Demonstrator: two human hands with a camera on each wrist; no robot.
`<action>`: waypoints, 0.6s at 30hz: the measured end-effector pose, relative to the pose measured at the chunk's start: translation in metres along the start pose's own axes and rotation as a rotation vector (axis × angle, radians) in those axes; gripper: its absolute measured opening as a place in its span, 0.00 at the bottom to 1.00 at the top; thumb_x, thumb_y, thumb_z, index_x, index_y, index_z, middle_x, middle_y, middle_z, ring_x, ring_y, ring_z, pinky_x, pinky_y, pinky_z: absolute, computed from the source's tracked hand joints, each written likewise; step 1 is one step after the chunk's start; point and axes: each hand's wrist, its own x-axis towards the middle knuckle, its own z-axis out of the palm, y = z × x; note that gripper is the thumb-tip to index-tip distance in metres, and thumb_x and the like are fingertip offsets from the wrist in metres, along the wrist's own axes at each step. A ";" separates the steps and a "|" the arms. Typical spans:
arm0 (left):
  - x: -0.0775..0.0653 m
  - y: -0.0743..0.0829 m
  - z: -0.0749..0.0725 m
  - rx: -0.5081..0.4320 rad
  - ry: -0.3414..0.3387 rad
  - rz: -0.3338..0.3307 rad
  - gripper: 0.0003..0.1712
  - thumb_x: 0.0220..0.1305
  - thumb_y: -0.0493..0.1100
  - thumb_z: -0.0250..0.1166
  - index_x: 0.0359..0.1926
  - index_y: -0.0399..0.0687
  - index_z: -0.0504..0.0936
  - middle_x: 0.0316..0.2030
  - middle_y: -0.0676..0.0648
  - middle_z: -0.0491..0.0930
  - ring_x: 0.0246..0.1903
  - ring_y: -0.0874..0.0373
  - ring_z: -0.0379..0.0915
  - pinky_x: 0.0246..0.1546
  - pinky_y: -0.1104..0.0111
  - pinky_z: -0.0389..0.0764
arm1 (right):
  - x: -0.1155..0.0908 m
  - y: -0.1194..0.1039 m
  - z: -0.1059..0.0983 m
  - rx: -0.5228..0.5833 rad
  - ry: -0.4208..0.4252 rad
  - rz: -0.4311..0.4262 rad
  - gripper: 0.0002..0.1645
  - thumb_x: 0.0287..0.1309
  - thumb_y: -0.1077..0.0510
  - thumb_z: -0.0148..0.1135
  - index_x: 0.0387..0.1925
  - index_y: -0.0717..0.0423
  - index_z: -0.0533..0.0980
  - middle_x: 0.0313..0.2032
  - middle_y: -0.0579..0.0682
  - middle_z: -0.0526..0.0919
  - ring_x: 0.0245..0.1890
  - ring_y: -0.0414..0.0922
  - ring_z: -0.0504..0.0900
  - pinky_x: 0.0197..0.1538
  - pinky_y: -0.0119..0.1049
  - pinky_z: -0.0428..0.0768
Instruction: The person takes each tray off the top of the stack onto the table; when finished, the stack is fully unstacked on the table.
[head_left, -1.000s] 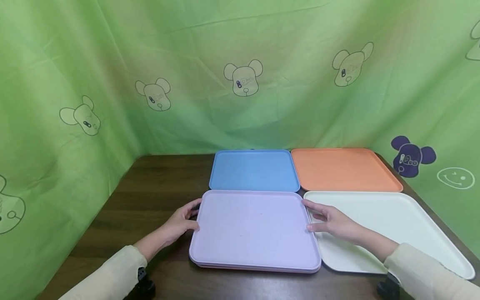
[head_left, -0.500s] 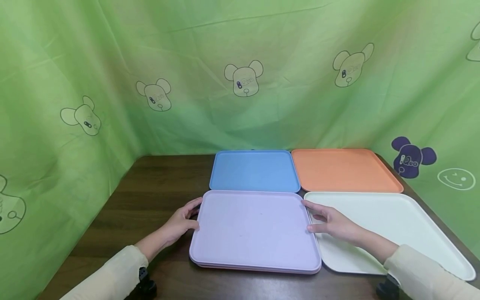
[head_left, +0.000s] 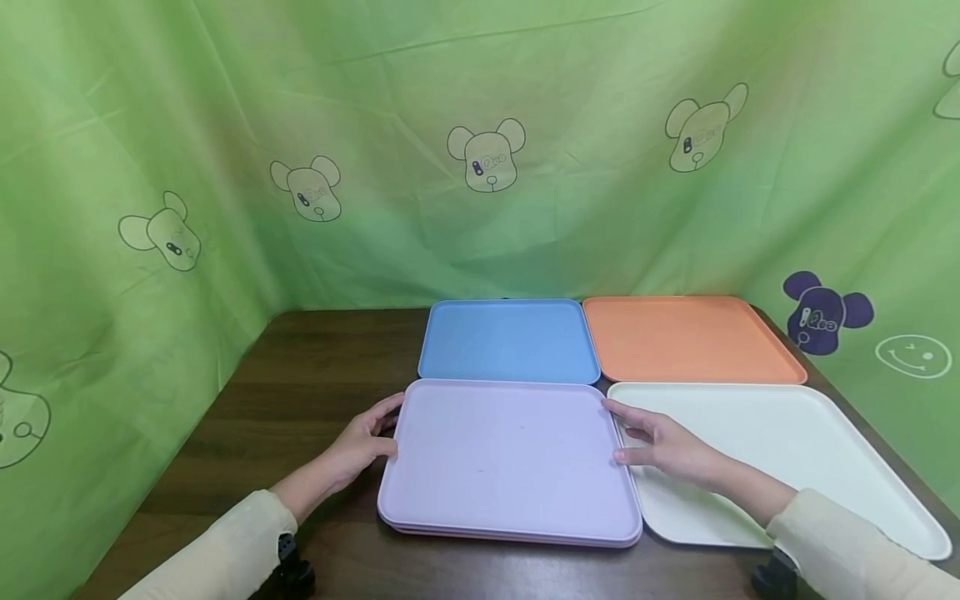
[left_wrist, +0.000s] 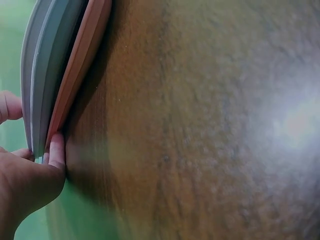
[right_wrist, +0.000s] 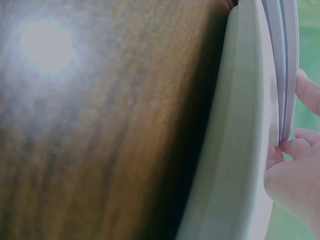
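A stack of trays with a lavender tray [head_left: 510, 458] on top lies on the table's near middle. Its edge in the left wrist view shows a greyish top layer, a bluish-green layer [left_wrist: 50, 80] and a pinkish-orange bottom layer [left_wrist: 82, 60]. My left hand [head_left: 356, 446] grips the stack's left side, thumb and index finger at the top tray's rim. On the opposite side my right hand [head_left: 667, 442] holds the right edge, its other fingers lower against the stack. Right beside the stack, partly beneath my right forearm, lies a larger white tray [head_left: 780, 433].
Behind the stack lies a blue tray [head_left: 510, 342], and right of it an orange tray [head_left: 690, 337]. Dark wooden tabletop [head_left: 300, 375] shows at the left and along the front. A green curtain [head_left: 375, 250] with printed bear heads hangs around the table's back and sides.
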 end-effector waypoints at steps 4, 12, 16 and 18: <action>0.000 0.001 0.001 -0.004 0.005 0.004 0.47 0.46 0.26 0.61 0.72 0.41 0.61 0.66 0.36 0.64 0.64 0.40 0.59 0.49 0.61 0.75 | 0.000 -0.001 0.000 0.000 0.000 -0.001 0.48 0.57 0.56 0.68 0.71 0.69 0.55 0.70 0.69 0.54 0.66 0.68 0.59 0.63 0.55 0.59; -0.002 0.006 0.002 0.006 0.026 -0.003 0.47 0.46 0.26 0.61 0.72 0.41 0.62 0.66 0.35 0.65 0.65 0.39 0.58 0.51 0.58 0.76 | 0.000 -0.002 0.001 -0.022 0.007 -0.003 0.48 0.57 0.55 0.69 0.71 0.69 0.55 0.70 0.69 0.55 0.65 0.69 0.60 0.63 0.56 0.60; -0.001 0.006 0.002 0.019 0.032 -0.005 0.46 0.47 0.26 0.61 0.72 0.40 0.62 0.67 0.35 0.63 0.65 0.39 0.58 0.53 0.57 0.75 | 0.000 -0.001 0.001 -0.030 0.010 -0.008 0.48 0.56 0.56 0.69 0.71 0.68 0.56 0.69 0.69 0.56 0.64 0.69 0.62 0.63 0.57 0.61; -0.001 0.006 0.001 0.026 0.032 -0.008 0.46 0.48 0.27 0.61 0.72 0.41 0.62 0.68 0.36 0.63 0.63 0.41 0.60 0.54 0.57 0.74 | 0.000 -0.001 0.000 -0.034 0.006 -0.008 0.49 0.56 0.55 0.70 0.71 0.68 0.56 0.70 0.69 0.55 0.64 0.69 0.62 0.63 0.57 0.61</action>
